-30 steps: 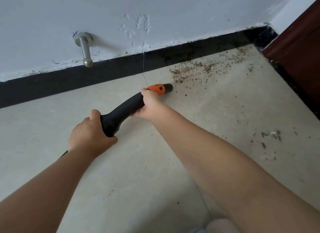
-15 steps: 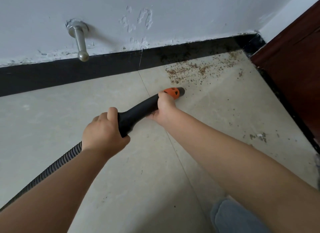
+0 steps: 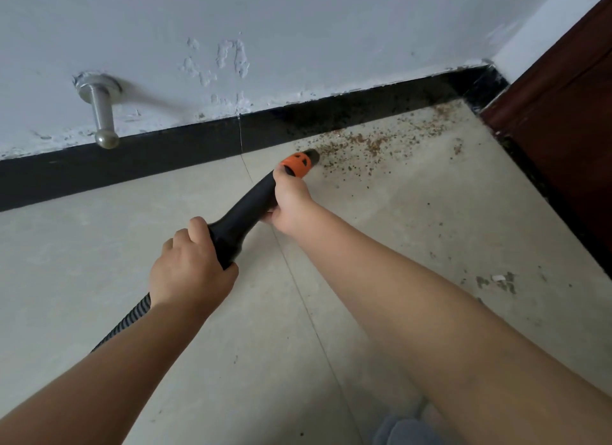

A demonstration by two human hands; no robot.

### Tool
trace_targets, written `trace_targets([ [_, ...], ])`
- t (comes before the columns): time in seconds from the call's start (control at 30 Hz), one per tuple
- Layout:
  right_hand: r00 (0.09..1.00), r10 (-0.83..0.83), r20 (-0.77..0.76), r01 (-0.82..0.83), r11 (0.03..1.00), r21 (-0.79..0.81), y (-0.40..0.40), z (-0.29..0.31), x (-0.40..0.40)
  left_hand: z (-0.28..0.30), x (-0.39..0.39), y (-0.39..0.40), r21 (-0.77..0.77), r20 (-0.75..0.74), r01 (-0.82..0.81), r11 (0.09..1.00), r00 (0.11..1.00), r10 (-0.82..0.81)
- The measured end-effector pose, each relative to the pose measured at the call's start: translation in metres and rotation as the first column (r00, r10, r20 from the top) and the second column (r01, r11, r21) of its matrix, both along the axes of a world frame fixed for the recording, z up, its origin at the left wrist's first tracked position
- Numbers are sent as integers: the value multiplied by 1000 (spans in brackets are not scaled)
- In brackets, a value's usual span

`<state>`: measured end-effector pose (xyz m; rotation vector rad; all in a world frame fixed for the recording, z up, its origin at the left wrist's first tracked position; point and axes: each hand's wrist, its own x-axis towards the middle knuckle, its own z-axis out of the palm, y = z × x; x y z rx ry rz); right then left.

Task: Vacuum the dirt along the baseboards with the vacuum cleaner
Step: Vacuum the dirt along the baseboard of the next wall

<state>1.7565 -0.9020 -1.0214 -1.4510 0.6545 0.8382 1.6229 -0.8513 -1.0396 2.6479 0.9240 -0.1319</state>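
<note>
Black vacuum nozzle (image 3: pixel 246 209) with orange collar (image 3: pixel 297 164), angled toward black baseboard (image 3: pixel 132 164), tip at edge of brown dirt scatter (image 3: pixel 371 145) on beige tiled floor (image 3: pixel 99 246). Left hand (image 3: pixel 190 269) wrapped round rear end where ribbed hose (image 3: pixel 127 318) joins; right hand (image 3: pixel 289 201) gripping just behind collar. Metal door stop (image 3: pixel 101 115) on white wall (image 3: pixel 298 30); dark wooden door (image 3: pixel 563 113) at right.

Pale tiled floor (image 3: pixel 99 262) with thin grout lines. Brown crumbly dirt (image 3: pixel 374 145) scattered beside the black baseboard (image 3: pixel 132 161) near the corner; small grey-white specks (image 3: pixel 498 280) further out, right.
</note>
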Motion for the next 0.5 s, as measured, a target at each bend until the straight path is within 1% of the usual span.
trace_targets([
  [0.17,999,35,-34,-34,999,12,-1,-2,23,6,18,-9,24,-19,-69,997,997,69],
  [0.27,995,73,-69,-72,997,21,9,-3,33,14,27,-9,48,-66,-107,993,992,110],
  [0.37,987,131,-91,-132,991,-11,19,4,43,24,36,-6,70,-118,-167,983,978,174],
  [0.43,981,156,-115,-158,987,-15,21,7,50,30,42,-3,62,-183,-206,977,960,214],
  [0.5,977,163,-136,-165,986,-4,19,12,50,36,50,2,30,-300,-245,969,923,242],
])
